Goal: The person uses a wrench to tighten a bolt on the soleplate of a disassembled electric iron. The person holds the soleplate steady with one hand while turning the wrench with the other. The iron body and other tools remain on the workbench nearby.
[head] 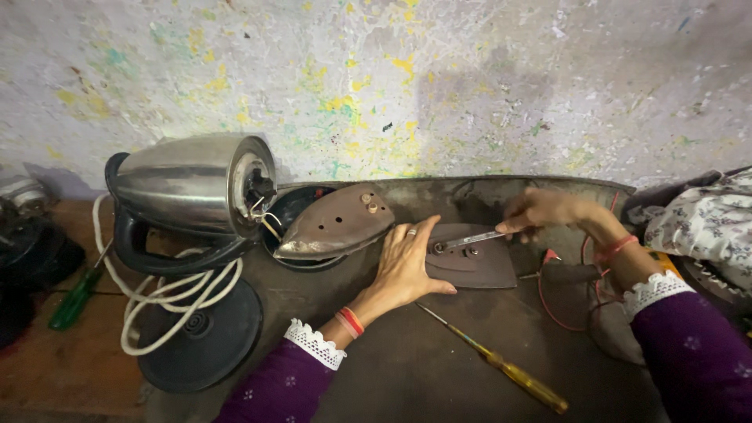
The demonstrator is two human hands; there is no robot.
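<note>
**Working on a flat iron plate with a small metal tool**

Pressing down on a dark iron plate (478, 268), the left hand (403, 266) lies flat with its fingers (419, 235) stretched out and close together; they grip nothing, they only rest on the left edge of the plate. The plate lies on the dark worktop (407, 360), near the wall, between the two hands.

The right hand (540, 211) comes from the right side. Its fingers are pinched together on the end of a thin metal tool (472, 238), maybe a small spanner. The other end of this tool touches a bolt near the pointed end of the plate.

Just left of the left hand, a second iron soleplate (337, 225) leans tilted on a round black base (294, 235). Further left, a steel kettle (192, 188) lies on its side, with its white cord (168, 301) looped over a black disc (204, 337). A screwdriver with a yellow handle (501, 364) lies on the worktop, near the left wrist but apart from it. A green-handled screwdriver (72, 301) lies at the far left. Red wires (548, 301) lie under the right forearm. A flowered cloth (705, 223) is at the right edge.
</note>
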